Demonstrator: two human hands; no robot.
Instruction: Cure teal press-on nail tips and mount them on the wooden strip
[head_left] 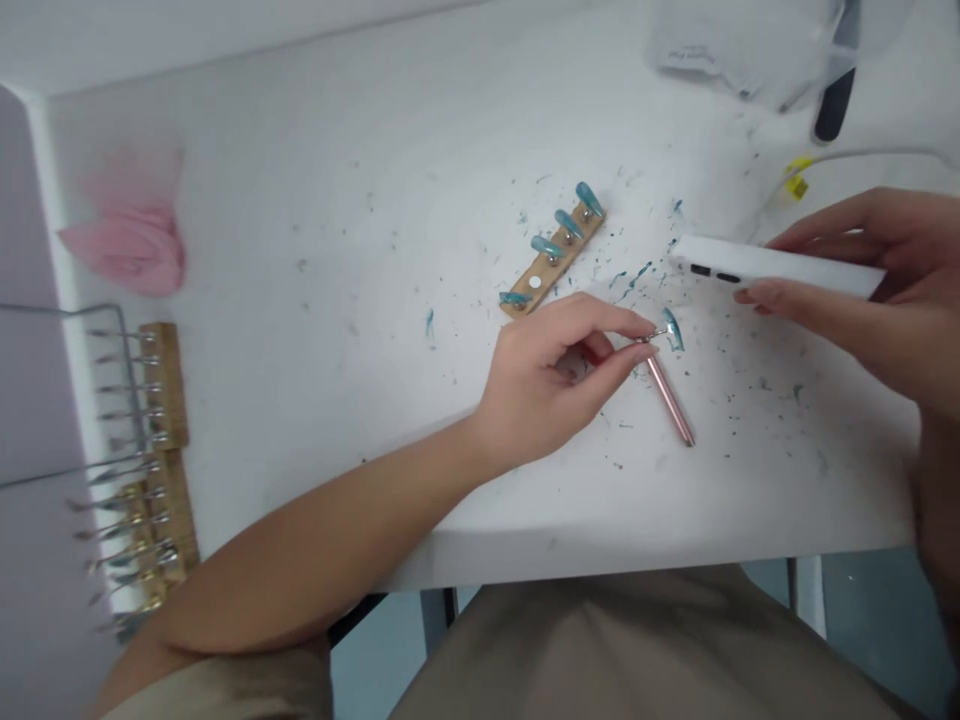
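Between its thumb and fingertips my left hand (555, 375) pinches the thin metal stem of a nail tip holder. A shiny blue-green false nail (673, 329) sits on the stem's far end. My right hand (885, 290) grips a slim white device with two black buttons (795, 266), probably a small nail lamp, its end just above the false nail. Below the left fingertips lies a pink metallic pen-shaped tool (671, 400). Behind my left hand is a wooden nail display strip (541, 270) carrying several blue-green false nails (568, 223) on metal mounts.
Blue-green smears and specks mark the white table (300, 200). A pink cloth-like bundle (131, 245) lies at far left, above wooden racks with several mounted nails (169, 390). Clear plastic bags (720, 45), a black-ended tool (834, 108) and a yellow-tagged cable (885, 153) occupy the back right.
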